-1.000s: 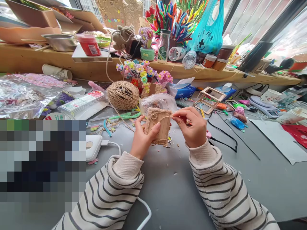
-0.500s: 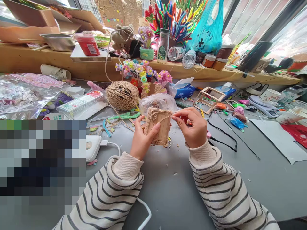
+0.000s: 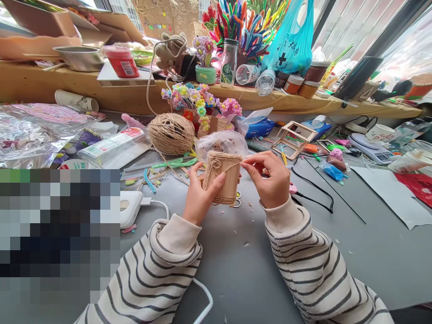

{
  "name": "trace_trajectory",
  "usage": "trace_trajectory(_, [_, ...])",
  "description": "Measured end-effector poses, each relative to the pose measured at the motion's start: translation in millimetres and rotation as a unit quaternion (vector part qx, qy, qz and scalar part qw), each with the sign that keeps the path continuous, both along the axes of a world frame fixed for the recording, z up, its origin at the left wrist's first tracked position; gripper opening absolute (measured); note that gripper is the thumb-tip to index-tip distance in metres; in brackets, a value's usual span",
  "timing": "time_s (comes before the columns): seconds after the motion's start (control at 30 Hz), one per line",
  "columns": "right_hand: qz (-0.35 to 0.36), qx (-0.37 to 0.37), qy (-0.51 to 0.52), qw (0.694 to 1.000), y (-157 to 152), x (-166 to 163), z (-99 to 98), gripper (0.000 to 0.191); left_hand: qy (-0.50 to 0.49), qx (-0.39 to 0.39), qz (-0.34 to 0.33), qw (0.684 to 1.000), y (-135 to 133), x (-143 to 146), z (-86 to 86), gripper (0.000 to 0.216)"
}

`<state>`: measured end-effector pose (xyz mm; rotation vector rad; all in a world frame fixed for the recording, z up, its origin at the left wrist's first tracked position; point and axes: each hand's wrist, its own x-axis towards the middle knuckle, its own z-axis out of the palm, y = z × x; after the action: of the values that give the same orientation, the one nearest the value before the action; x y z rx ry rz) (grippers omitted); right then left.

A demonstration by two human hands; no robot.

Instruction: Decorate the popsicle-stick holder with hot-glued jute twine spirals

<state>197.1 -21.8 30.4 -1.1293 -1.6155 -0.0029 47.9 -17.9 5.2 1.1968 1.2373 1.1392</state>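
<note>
Wooden piece (image 3: 230, 183): held above the table (image 3: 236, 265), on the near side of the clear bag (image 3: 221, 142). Left hand (image 3: 201, 191): gripping the piece, thumb across its front face, other fingers at the left edge and partly hidden. Right hand (image 3: 270, 173): thumb and forefinger pinched on a twine strand (image 3: 232, 168) by the piece's upper right corner. Twine ball (image 3: 171, 134): farther back, leftward.

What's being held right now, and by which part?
The left grip holds a twine-trimmed slatted wooden piece around its left side, thumb on front; the right grip pinches a twine strand beside the piece's upper right corner.
</note>
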Motion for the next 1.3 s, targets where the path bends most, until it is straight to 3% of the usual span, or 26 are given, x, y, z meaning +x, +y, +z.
trace_trajectory(0.37, [0.010,-0.019,0.023,0.999,-0.3,0.4,-0.8,0.003,-0.005,0.010,-0.007,1.000,0.4,-0.6,-1.1,0.074])
trace_trajectory(0.6, [0.063,-0.101,0.128,0.985,3.5,2.8,-4.0,0.010,-0.005,0.014,-0.014,1.000,0.3,-1.0,-2.3,0.075])
trace_trajectory(0.8, [0.094,-0.204,0.262,0.939,5.6,2.3,-3.8,0.019,-0.015,0.024,-0.025,0.999,1.1,-1.5,-3.9,0.076])
trace_trajectory(1.1, [0.193,-0.327,0.408,0.830,7.8,2.5,-1.2,0.036,-0.036,0.046,-0.024,0.998,0.0,0.6,-4.3,0.077])
trace_trajectory(1.3, [0.203,-0.346,0.387,0.830,7.9,1.0,0.8,0.034,-0.053,0.032,-0.019,0.998,0.1,1.8,-3.3,0.074])
